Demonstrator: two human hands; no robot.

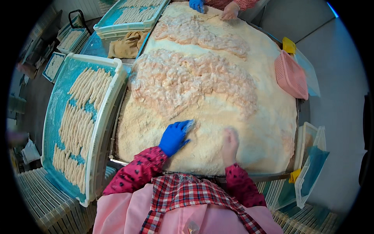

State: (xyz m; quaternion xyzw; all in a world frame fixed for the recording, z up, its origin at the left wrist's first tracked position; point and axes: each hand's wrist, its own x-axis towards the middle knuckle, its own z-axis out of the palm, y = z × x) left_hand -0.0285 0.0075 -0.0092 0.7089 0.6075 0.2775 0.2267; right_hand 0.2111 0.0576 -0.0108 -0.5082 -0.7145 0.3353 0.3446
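My left hand [173, 138], in a blue glove, lies low over pale crumbs [146, 136]. Its fingers stretch toward the right, with the thumb apart. Whitish stuff covers the fingertips; whether it is crumb or a bit of meat, I cannot make out. My right hand [230, 143] is over the crumbs to the right, smeared by motion, so its fingers do not show clearly. Just beyond both hands spreads a wide heap of wet pinkish raw meat pieces [187, 78]. A second band of raw meat [194, 33] lies farther up the table.
At left, a white-rimmed tray [103, 136] with blue lining holds rows of coated strips [76, 124]. Another tray [124, 29] stands beyond a brown cloth [126, 45]. A pink basket [290, 74] sits on the right edge. Across the table are a co-worker's hands [230, 10]. Stacked trays [54, 199] flank me.
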